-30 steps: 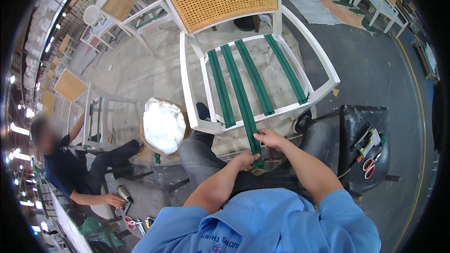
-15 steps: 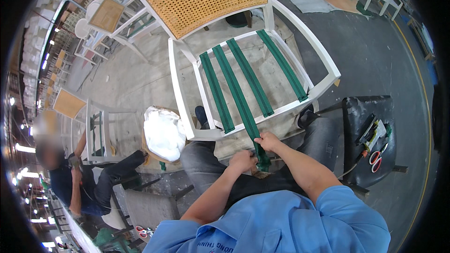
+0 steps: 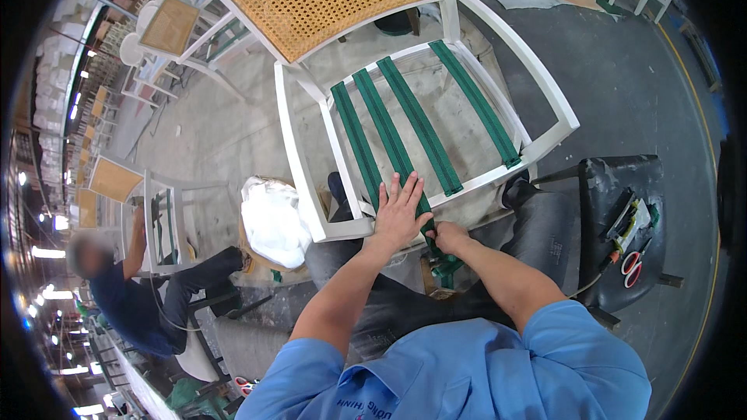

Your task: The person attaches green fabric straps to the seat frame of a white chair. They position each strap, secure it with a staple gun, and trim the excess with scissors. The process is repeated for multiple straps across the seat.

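Observation:
A white armchair (image 3: 545, 154) with a woven cane back (image 3: 334, 0) stands before me. Several green webbing straps (image 3: 422, 126) run from the back to the front rail of its open seat frame. My left hand (image 3: 401, 216) lies flat with fingers spread across the second strap from the left, over the front rail. Below the rail, my right hand (image 3: 451, 239) is closed round that same webbing strap (image 3: 383, 120). Its loose end hangs bunched between my knees, partly hidden by the hand.
At right, a black padded seat (image 3: 615, 264) holds scissors (image 3: 632, 268) and a staple gun (image 3: 636, 222) with a hose. A white bag (image 3: 274, 222) sits left of the armchair. Farther left, a person (image 3: 132, 303) sits by another chair (image 3: 167, 218).
My left hand has left the strap's loose end and moved up to lie flat over the front rail. My right hand has slid slightly lower. The person at left has shifted toward their chair.

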